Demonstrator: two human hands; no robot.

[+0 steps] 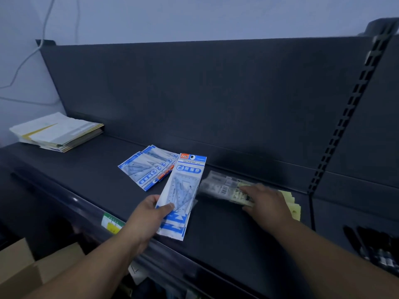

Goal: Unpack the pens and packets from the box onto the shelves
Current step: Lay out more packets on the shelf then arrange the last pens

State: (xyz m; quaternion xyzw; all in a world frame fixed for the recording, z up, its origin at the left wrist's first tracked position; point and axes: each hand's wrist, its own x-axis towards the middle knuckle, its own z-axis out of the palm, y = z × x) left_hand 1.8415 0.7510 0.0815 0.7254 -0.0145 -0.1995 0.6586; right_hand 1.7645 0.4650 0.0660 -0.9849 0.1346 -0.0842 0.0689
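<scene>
Holding geometric packet (183, 190), left hand (149, 214); right hand (265, 203) touching clear packets (220, 184) on shelf (86, 180).

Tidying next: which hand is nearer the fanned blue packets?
Left. The left hand, gripping geometric-set packets, is in front of the fanned packets; the right hand rests on yellow packets farther right.

Left hand (149, 214) and right hand (265, 203), both bare, on bare forearms (319, 251)

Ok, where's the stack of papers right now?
In the head view, the stack of papers lies at the far left end of the shelf, left of the fanned blue packets.
</scene>
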